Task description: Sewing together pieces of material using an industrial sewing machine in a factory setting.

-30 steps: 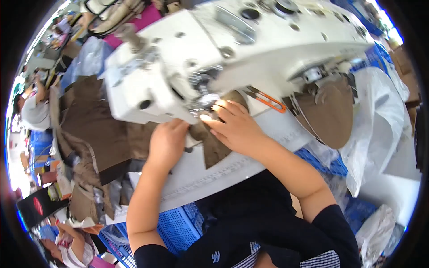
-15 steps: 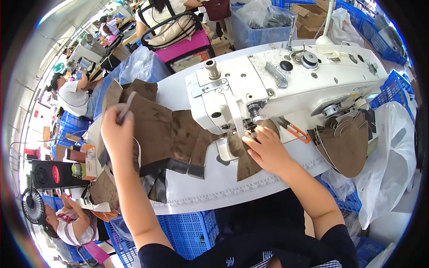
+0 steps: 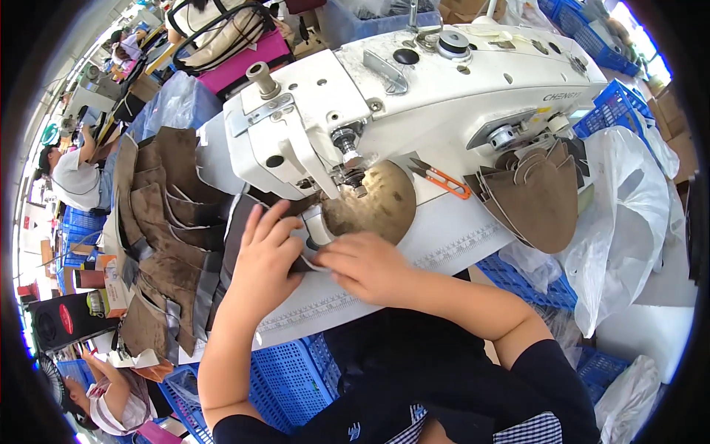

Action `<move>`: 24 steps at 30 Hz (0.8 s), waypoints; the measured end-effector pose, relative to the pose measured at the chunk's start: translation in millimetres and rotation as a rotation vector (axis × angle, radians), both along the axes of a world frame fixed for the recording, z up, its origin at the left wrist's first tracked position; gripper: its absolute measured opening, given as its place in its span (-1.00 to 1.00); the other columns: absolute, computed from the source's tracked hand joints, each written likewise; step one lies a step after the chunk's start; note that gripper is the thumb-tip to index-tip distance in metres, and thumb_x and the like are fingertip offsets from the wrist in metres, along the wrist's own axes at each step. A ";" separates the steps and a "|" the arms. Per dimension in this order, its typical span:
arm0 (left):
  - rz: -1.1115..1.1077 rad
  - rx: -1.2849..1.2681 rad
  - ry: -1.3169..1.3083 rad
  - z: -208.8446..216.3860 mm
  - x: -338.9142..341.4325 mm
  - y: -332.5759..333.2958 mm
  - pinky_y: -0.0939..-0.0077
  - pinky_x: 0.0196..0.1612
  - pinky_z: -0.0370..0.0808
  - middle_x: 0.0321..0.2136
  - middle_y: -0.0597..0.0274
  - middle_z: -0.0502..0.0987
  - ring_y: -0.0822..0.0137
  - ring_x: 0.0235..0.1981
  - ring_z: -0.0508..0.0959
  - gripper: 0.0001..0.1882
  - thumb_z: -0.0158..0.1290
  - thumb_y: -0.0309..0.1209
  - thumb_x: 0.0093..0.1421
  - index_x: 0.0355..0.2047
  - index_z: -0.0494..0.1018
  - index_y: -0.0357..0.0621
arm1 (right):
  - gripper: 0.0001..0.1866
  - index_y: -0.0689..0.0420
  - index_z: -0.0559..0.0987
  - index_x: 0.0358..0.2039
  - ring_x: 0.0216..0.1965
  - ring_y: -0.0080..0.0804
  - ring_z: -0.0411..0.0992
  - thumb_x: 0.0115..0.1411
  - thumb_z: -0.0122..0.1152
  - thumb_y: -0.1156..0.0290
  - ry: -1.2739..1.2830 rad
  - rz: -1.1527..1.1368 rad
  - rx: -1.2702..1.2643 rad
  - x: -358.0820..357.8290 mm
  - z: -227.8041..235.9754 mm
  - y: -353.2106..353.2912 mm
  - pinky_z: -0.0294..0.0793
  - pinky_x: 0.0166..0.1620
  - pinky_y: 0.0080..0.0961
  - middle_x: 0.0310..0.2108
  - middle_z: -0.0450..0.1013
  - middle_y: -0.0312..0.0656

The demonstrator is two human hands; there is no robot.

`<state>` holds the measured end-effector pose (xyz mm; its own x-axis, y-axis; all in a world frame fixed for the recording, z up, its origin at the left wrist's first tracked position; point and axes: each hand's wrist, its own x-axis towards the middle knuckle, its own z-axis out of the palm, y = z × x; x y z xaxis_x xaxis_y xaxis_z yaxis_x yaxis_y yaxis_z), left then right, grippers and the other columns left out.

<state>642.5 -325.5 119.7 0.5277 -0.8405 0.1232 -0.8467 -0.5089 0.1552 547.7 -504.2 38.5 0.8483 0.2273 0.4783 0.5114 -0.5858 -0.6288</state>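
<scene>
A white sewing machine (image 3: 414, 89) stands on a white table (image 3: 458, 229). A brown rounded fabric piece (image 3: 373, 203) lies under its needle (image 3: 353, 174). My left hand (image 3: 262, 259) lies flat with fingers spread on the dark fabric just left of the presser foot. My right hand (image 3: 362, 266) presses the near edge of the brown piece, fingers curled against it, touching my left hand. A stack of brown and grey cut pieces (image 3: 170, 237) lies to the left of my left hand.
Orange-handled snips (image 3: 444, 180) lie right of the needle. A pile of brown pieces (image 3: 536, 196) and white plastic bags (image 3: 629, 214) sit at the right. Blue crates (image 3: 288, 377) stand below the table. Other people (image 3: 74, 177) work at the far left.
My left hand, raised over the stack at the left half a second ago, has come down beside the needle. My right hand shifted slightly left on the brown piece.
</scene>
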 end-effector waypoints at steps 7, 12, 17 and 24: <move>0.069 0.360 0.256 -35.6 56.0 -21.3 0.15 -0.02 0.40 -0.35 0.07 0.57 0.00 -0.10 0.49 -0.66 0.15 -0.45 -0.21 -0.32 0.49 -0.15 | -0.53 0.10 0.48 -0.12 0.03 -0.23 0.27 -0.05 0.31 0.22 0.002 -0.167 -0.356 -20.7 -7.9 -39.8 0.26 0.02 -0.26 -0.08 0.36 -0.19; -0.128 0.009 0.010 -59.7 99.9 -33.0 0.20 -0.05 0.43 -0.19 0.03 0.53 0.02 -0.11 0.50 -0.60 0.16 -0.44 -0.11 -0.17 0.52 -0.13 | -0.53 0.11 0.47 -0.15 0.03 -0.23 0.26 -0.06 0.33 0.19 0.017 -0.176 -0.375 11.8 -7.3 -56.4 0.23 0.05 -0.27 -0.07 0.36 -0.19; -0.133 -0.147 -0.099 -62.1 123.1 -27.5 0.24 0.04 0.39 -0.07 0.15 0.51 0.08 -0.02 0.47 -0.62 0.12 -0.42 0.04 -0.07 0.50 -0.03 | -0.55 0.08 0.48 -0.22 0.02 -0.25 0.26 -0.10 0.37 0.18 -0.049 -0.144 -0.386 39.1 -19.4 -62.4 0.21 0.06 -0.27 -0.07 0.37 -0.23; -0.244 -0.050 -0.475 -69.6 21.9 -9.1 0.26 0.01 0.43 -0.23 0.19 0.55 0.24 -0.15 0.54 -0.79 0.04 -0.39 -0.08 -0.37 0.46 -0.05 | -0.65 0.01 0.51 -0.19 -0.01 -0.29 0.30 -0.02 0.31 0.25 -0.067 -0.144 -0.431 44.8 -18.9 -71.6 0.28 0.02 -0.30 -0.10 0.39 -0.32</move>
<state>664.3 -334.5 50.1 0.1940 -0.9189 0.3436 -0.9224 -0.2901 -0.2551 592.5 -575.8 19.6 0.8562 0.2993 0.4212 0.4368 -0.8547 -0.2804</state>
